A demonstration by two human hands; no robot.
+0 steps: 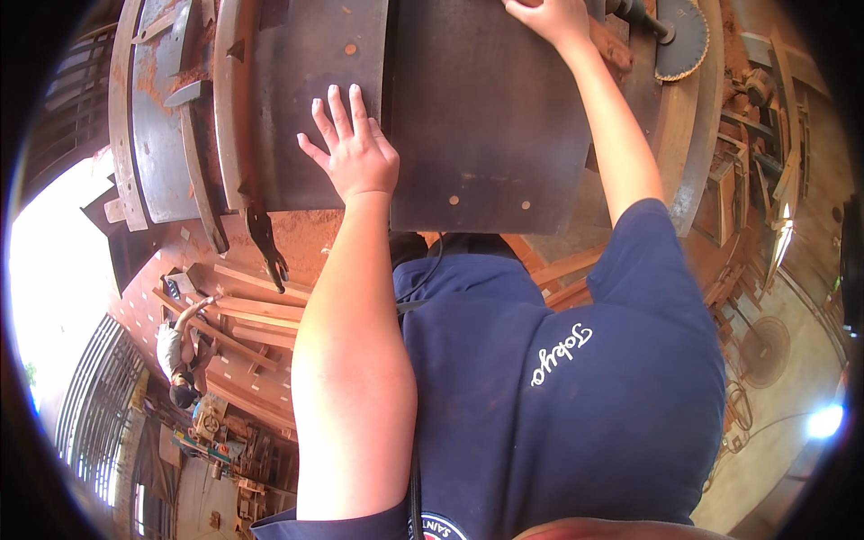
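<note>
A wide dark metal machine table (490,135) with a seam down its surface lies before me. My left hand (355,153) rests palm down on it beside the seam, fingers spread and holding nothing. Farther off to the right, my right hand (553,20) is over the same table, its thumb stretched out to the left; the upper edge of the picture cuts off its other fingers. Near my right wrist are a small wooden block (615,49) and a toothed circular saw blade (681,40) on a spindle (643,13).
A hammer (193,153) lies on the table's left side, near a dark metal handle (263,243) at its front edge. Long timber pieces (261,310) lie on the floor at left, where another person (178,346) bends over. Wood scraps (724,189) are piled at right.
</note>
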